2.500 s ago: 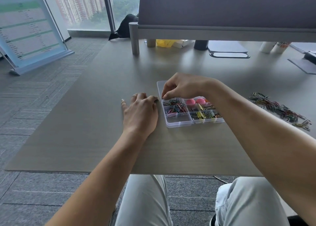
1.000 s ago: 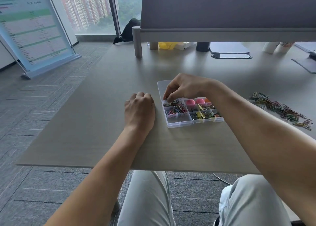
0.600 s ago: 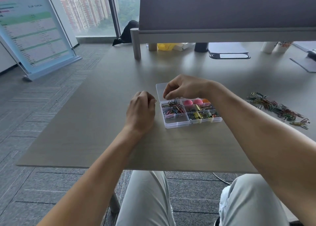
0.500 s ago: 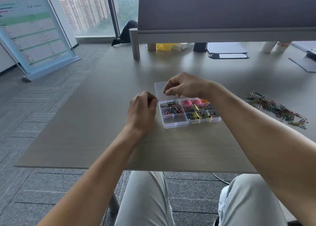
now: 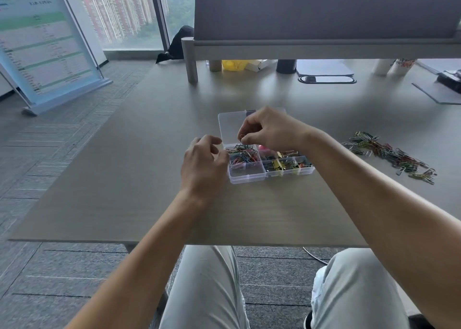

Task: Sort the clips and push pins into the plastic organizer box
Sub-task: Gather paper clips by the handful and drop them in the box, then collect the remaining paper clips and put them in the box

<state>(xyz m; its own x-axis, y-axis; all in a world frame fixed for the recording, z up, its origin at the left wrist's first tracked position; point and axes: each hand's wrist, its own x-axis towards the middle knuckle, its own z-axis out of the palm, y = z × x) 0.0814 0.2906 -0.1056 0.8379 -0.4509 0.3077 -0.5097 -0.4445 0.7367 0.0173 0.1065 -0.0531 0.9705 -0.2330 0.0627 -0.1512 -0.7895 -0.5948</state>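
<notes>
Clear plastic organizer box (image 5: 247,176): sits on the tabletop (image 5: 124,179) near centre of view, lid (image 5: 228,126) folded open toward 12 o'clock, flat on the surface.
Compartments: mixed coloured paper clips (image 5: 243,157) in the cells at the 9 o'clock end; pink round pieces (image 5: 264,148) partly hidden under the right hand; yellow and dark binder clips (image 5: 282,164) in the cells toward 3 o'clock; near corner cell at 7 o'clock holds only a few clips.
Right hand (image 5: 270,130): hovers over the far row of the box, fingers curled, thumb and forefinger pinching a thin wire paper clip (image 5: 241,137) just above the clip-filled cell.
Left hand (image 5: 203,161): raised just beside the 9 o'clock edge of the box, fingers loosely bent toward the box; cannot tell whether anything is held between the fingertips.
Loose pile of paper clips (image 5: 389,154): strewn on the tabletop at 3 o'clock, well apart from the box, multicoloured and tangled.
Grey desk divider (image 5: 324,12): stands across the tabletop at 12 o'clock, metal post at its 9 o'clock end.
Beyond the divider: yellow item (image 5: 234,64), dark cup (image 5: 286,66), grey pad (image 5: 324,69), paper cups (image 5: 396,65).
Standing sign board (image 5: 47,44): on the floor at 10 o'clock, beside the window.
Pale trousers (image 5: 207,291): at 6 o'clock, below the tabletop edge.
</notes>
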